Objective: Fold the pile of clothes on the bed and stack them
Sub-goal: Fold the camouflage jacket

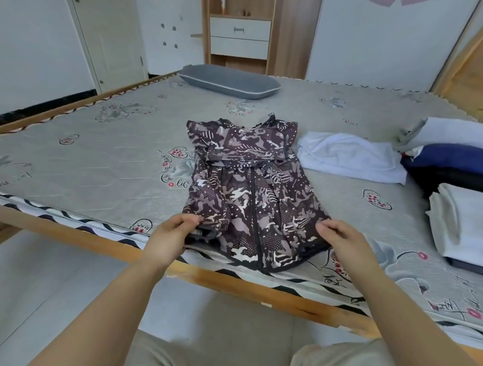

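Note:
A dark purple patterned jacket (252,188) with a front zip lies flat on the bed (92,163), its hem at the near edge and its sleeves tucked in. My left hand (168,238) pinches the hem's left corner. My right hand (342,240) has its fingers curled at the hem's right corner; whether it grips the cloth is unclear. A loosely folded white garment (351,156) lies to the right of the jacket. At the far right sit a stack of folded white, blue and dark clothes (459,155) and a folded white and grey pile (474,225).
A grey pillow (228,81) lies at the far side of the mattress. The wooden bed frame (241,284) runs across just in front of me. A wooden cabinet with drawers (240,35) stands behind the bed, beside a door on the left.

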